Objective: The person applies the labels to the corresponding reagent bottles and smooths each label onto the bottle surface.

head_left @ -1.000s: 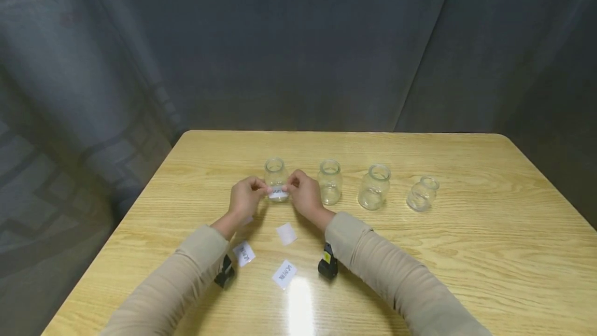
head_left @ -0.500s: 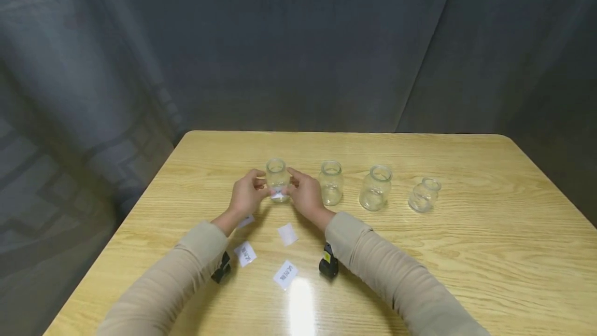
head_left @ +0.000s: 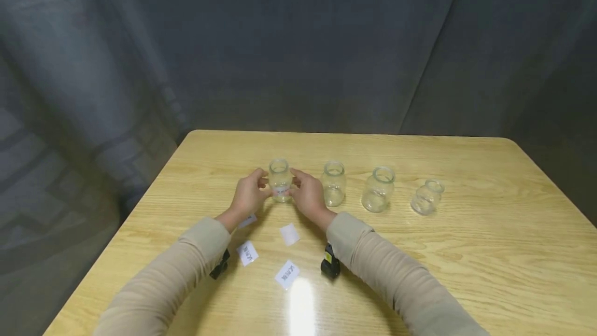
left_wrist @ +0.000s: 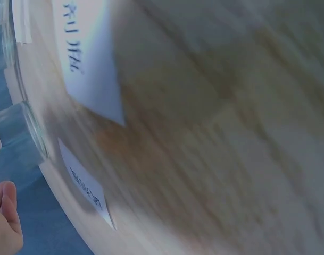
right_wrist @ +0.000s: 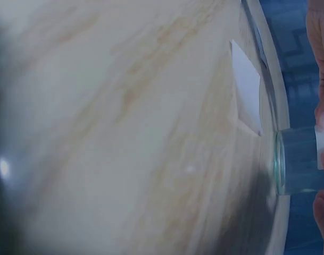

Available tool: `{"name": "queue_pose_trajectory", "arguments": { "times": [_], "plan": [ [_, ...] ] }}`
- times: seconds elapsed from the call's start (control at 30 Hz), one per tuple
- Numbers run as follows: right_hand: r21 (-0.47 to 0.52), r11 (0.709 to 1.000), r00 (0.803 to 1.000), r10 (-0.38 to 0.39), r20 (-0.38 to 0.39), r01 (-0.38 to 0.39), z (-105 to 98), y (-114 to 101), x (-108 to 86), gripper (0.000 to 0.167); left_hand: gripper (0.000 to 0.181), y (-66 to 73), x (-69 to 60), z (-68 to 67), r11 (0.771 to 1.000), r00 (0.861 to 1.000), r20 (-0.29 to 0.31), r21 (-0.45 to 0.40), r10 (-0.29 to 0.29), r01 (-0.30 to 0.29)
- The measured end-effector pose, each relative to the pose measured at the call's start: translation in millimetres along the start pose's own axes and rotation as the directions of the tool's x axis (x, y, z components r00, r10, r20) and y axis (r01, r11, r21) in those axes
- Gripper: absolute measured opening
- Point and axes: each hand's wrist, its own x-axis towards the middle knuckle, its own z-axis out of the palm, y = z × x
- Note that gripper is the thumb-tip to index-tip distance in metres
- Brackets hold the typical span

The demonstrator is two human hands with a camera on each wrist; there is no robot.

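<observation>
The leftmost glass jar [head_left: 279, 174] stands upright between the two hands, with a white printed label [head_left: 281, 191] on its lower front. From the left, the left hand [head_left: 248, 194] curls round the jar, its thumb at the label's edge. The right hand [head_left: 309, 194] grips the other side in the same way, thumb at the label's right end. In the right wrist view the jar [right_wrist: 297, 159] shows with fingertips on both sides of it and a thumb on the label [right_wrist: 323, 143]. The left wrist view shows only part of the jar [left_wrist: 23, 135] and some fingers [left_wrist: 6, 218].
Three more glass jars stand in a row to the right: [head_left: 333, 185], [head_left: 378, 191] and a smaller one [head_left: 426, 198]. Several paper labels lie on the wooden table [head_left: 466, 253] nearer the body, among them a blank-looking one [head_left: 289, 234] and a printed one [head_left: 286, 274].
Both hands have gone from pinching the label's ends in front of the jar to wrapping their fingers round its sides. The label now lies against the glass. The head view has shifted slightly.
</observation>
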Motion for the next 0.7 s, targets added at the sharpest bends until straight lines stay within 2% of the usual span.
{"name": "queue_pose_trajectory", "arguments": {
  "times": [0.43, 0.7],
  "plan": [
    [-0.011, 0.999, 0.999, -0.038, -0.028, 0.037, -0.7, 3.0, 2.4, 0.049, 0.042, 3.4, 1.8, 2.0, 0.998, 1.0, -0.019, 0.061, 0.02, -0.019],
    [0.078, 0.997, 1.0, -0.002, -0.012, 0.003, 0.6, 2.8, 1.0, 0.049, 0.044, -0.2, 2.2, -0.5, 1.0, 1.0, 0.02, 0.009, -0.011, 0.011]
  ]
}}
